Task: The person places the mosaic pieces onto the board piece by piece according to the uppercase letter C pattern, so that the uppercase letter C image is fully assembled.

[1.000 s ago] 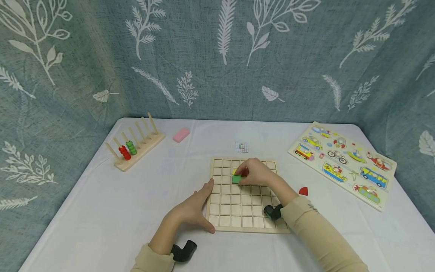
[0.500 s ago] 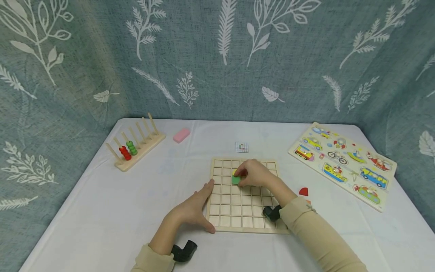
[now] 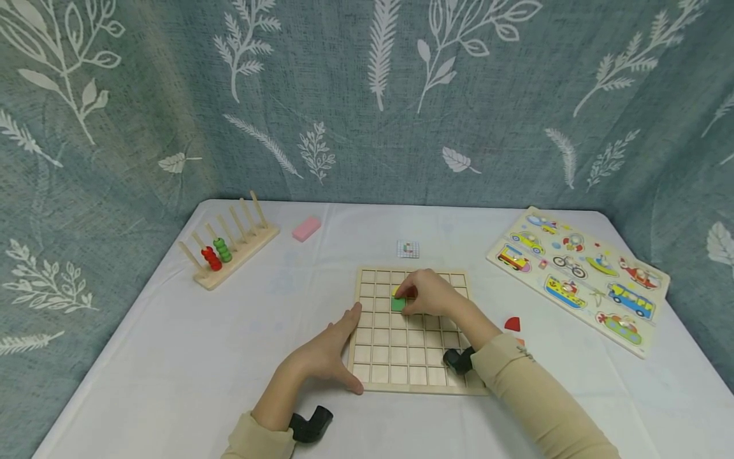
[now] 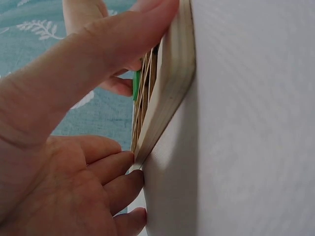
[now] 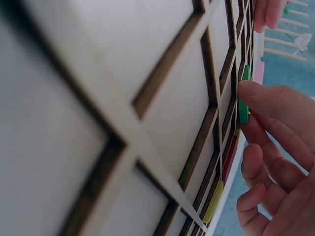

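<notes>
I have the green piece (image 3: 398,304) over the third cell from the left, in the third row from the far edge, of the wooden grid board (image 3: 417,387); I cannot tell whether it sits fully in that cell. The right hand (image 3: 429,292) pinches it, thumb and finger narrow on its two sides, the other fingers loosely curled. From the right wrist I see a red piece (image 5: 229,160) and a yellow piece (image 5: 213,202) just past it on the same board, partly hidden in my head view; the near rows of cells hold nothing. The left hand (image 3: 332,347) rests at the board's left side, thumb and fingers spread wide, touching its edge. Near the right sleeve (image 3: 539,395), a red quarter-round piece (image 3: 513,324) lies on the white surface (image 3: 189,370). Beyond the board I have a small patterned card (image 3: 408,249) and, leftward, a pink block (image 3: 306,228). The peg rack (image 3: 245,252) carries red beads (image 3: 211,258) on one peg and green beads (image 3: 222,249) on the next. Far right, the puzzle board (image 3: 596,282) bears colourful vehicle shapes.
</notes>
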`<state>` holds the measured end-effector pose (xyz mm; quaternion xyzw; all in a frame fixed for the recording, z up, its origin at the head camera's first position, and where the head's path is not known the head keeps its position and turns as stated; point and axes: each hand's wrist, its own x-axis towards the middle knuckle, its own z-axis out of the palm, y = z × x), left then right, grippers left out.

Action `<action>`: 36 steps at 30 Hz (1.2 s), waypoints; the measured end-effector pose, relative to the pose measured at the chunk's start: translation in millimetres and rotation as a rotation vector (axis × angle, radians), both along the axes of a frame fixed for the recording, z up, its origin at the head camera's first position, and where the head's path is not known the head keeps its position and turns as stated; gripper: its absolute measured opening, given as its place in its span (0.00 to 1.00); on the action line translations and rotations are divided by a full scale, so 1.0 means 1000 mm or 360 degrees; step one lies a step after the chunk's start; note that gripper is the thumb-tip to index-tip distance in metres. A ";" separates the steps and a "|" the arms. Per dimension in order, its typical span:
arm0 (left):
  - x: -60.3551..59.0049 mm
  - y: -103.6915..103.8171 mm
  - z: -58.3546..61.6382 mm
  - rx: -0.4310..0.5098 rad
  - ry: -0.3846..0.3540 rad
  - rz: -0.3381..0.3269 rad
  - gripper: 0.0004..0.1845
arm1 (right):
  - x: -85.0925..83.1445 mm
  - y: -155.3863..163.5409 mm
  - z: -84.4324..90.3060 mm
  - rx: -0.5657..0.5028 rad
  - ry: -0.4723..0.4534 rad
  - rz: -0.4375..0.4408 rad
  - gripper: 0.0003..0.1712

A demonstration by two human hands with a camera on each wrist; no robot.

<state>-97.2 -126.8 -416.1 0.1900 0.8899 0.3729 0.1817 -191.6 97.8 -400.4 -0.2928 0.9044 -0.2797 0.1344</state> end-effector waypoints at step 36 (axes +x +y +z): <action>0.001 0.001 0.001 -0.0026 0.0007 0.0015 0.71 | 0.006 0.020 0.011 -0.0106 -0.0021 -0.0157 0.16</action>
